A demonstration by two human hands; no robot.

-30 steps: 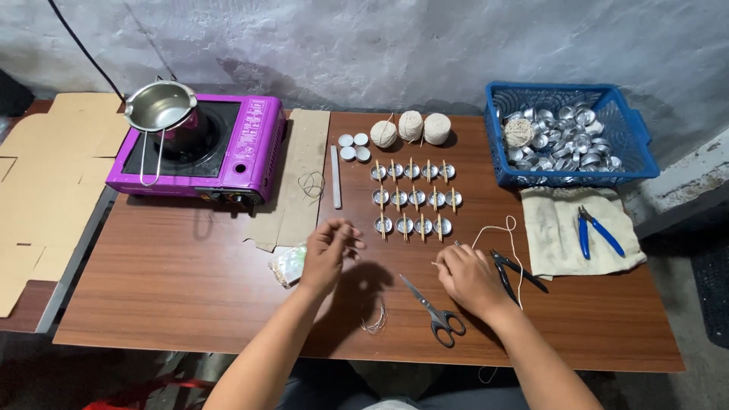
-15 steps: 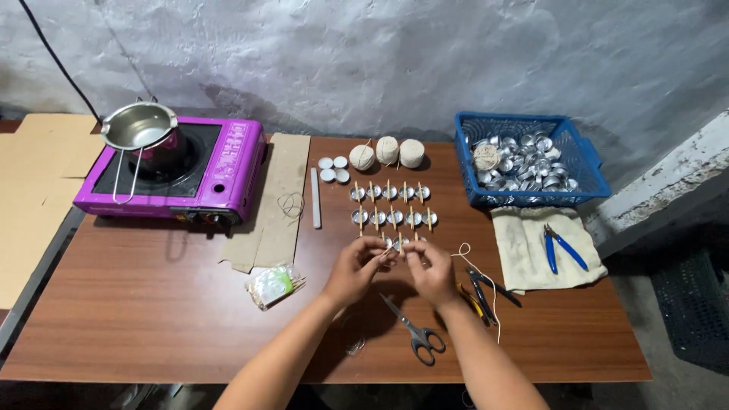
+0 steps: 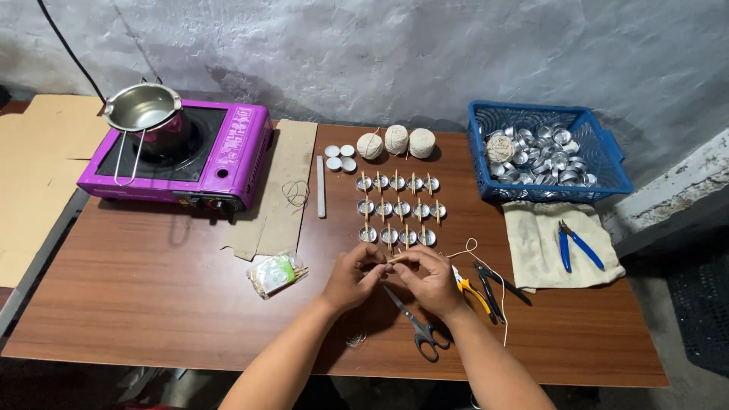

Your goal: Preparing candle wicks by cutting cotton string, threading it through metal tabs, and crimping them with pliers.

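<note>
Hands: left (image 3: 351, 275) and right (image 3: 430, 276) pinched together on my stick (image 3: 396, 259) and string (image 3: 472, 247), above counter (image 3: 152, 296) | Risk: string may slip off; scissors (image 3: 414, 323) lie near my wrists.

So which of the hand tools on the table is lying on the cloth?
The blue-handled pliers, alone on the beige cloth. The scissors and the other pliers lie on bare wood by the right hand.

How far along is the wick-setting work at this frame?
Done: three rows of small metal cups have sticks across them. In hand: left hand and right hand pinch a stick and string. Left: the blue basket holds many loose cups.
</note>
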